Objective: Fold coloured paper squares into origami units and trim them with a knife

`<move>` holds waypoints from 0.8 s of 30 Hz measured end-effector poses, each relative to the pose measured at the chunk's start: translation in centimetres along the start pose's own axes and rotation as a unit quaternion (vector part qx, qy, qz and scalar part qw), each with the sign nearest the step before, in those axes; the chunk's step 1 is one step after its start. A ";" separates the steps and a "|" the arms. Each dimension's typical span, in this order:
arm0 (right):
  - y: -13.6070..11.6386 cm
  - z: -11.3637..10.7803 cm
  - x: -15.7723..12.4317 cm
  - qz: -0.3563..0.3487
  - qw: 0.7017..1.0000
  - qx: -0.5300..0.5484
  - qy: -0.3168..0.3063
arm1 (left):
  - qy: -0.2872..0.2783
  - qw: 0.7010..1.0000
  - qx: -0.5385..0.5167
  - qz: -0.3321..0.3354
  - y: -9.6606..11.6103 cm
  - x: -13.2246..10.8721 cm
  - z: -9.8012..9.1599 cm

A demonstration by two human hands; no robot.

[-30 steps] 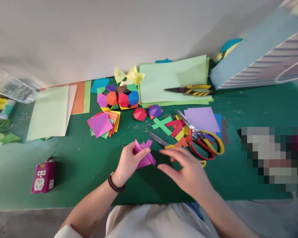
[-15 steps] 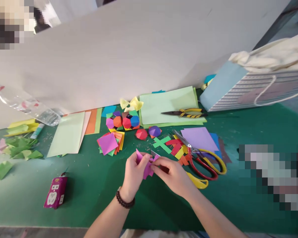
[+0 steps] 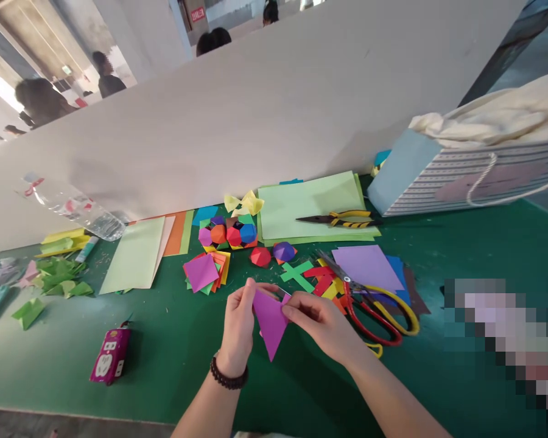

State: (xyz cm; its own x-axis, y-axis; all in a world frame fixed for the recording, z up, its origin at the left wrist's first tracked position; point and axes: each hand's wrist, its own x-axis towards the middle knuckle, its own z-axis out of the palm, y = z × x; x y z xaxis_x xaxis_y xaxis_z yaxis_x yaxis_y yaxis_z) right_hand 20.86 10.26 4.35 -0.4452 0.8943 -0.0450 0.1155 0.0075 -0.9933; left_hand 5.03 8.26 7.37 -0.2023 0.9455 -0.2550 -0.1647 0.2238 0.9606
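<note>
My left hand, with a dark beaded bracelet at the wrist, is closed on a piece of purple paper. The paper hangs between my hands as a folded shape with its point downward. The thumb and fingers of my right hand pinch its right edge. A yellow handle loop shows beyond my right wrist and a metal blade tip behind the paper. They look like one pair of scissors tucked in my right palm, mostly hidden. Left of my hands lies a stack of coloured paper squares.
Red-and-yellow-handled scissors lie by paper strips and purple sheets. Behind are pliers on green sheets, folded paper shapes and a white partition. A bottle, purple carton and paper bag stand around.
The purple paper has turned and opened out, showing a broad flat face pointing down. My left fingers are now more upright behind it. The view has tilted up a little.
</note>
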 end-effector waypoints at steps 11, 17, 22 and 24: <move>1.0 0.4 -0.1 -0.049 0.998 -0.020 0.043 | 0.021 0.971 0.233 0.047 -2.8 -3.2 -0.9; 1.6 -0.2 0.1 -0.073 0.996 0.052 -0.018 | -0.130 0.989 0.003 -0.065 -1.3 -3.2 -1.5; 2.2 -0.6 0.2 -0.037 0.997 0.062 -0.009 | -0.083 0.974 -0.146 -0.150 -1.2 -3.1 -2.4; 2.3 -0.6 0.2 -0.016 0.998 0.061 0.003 | -0.011 0.968 -0.190 -0.165 -1.5 -2.8 -2.7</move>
State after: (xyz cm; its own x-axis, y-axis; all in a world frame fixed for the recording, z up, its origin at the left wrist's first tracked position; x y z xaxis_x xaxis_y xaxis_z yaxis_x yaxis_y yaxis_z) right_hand 21.57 10.77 2.07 -0.4415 0.8972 -0.0120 -0.0083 -0.0175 -0.9998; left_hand 3.29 4.63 6.34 -0.0586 0.8430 -0.5348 -0.5605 0.4155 0.7164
